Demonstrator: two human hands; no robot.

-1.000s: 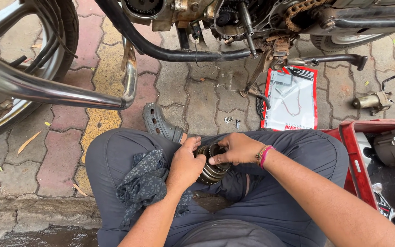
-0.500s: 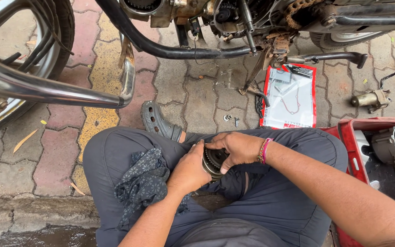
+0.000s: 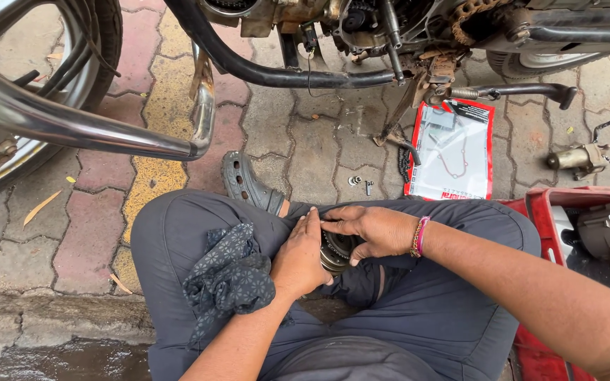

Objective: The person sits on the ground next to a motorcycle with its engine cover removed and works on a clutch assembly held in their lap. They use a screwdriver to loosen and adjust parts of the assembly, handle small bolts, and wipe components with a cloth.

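Both grips clasp a round, dark toothed metal part (image 3: 335, 252): left hand (image 3: 298, 257) beside, right hand (image 3: 372, 229) above.

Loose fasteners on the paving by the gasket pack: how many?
2: a small round nut and a short bolt side by side on the pavers, left of the gasket pack. More may be hidden under the bike.

Motorcycle (image 3: 361, 35) above; red-edged gasket packet (image 3: 453, 152); red crate (image 3: 541, 212); patterned rag (image 3: 231, 279).
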